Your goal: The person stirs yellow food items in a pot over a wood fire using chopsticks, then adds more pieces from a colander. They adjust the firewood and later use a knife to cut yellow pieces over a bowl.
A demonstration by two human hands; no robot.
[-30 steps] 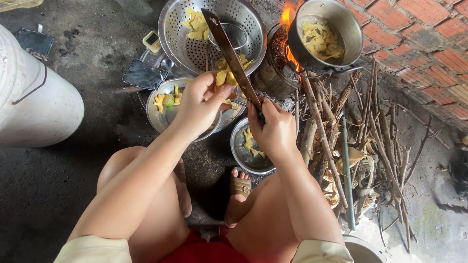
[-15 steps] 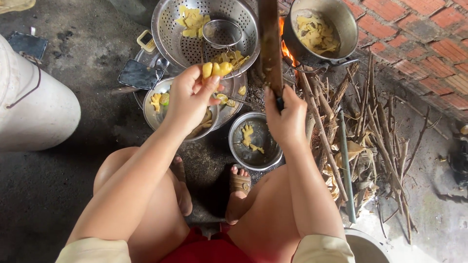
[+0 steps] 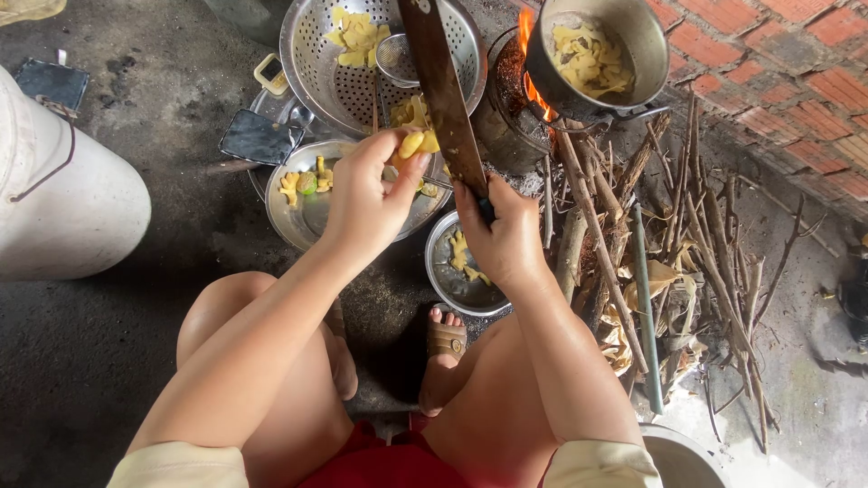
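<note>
left hand (image 3: 366, 201) pinching yellow piece (image 3: 416, 143), right hand (image 3: 500, 237) gripping knife (image 3: 443, 90)

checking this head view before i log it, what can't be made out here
- Head view: the lower part of the long dark knife blade and its handle are covered by the right hand.
- The yellow food piece is partly wrapped by the left hand; its full shape is unclear.
- The perforated steel colander is cut off by the top edge.
- The small mesh strainer is partly behind the blade.
</note>
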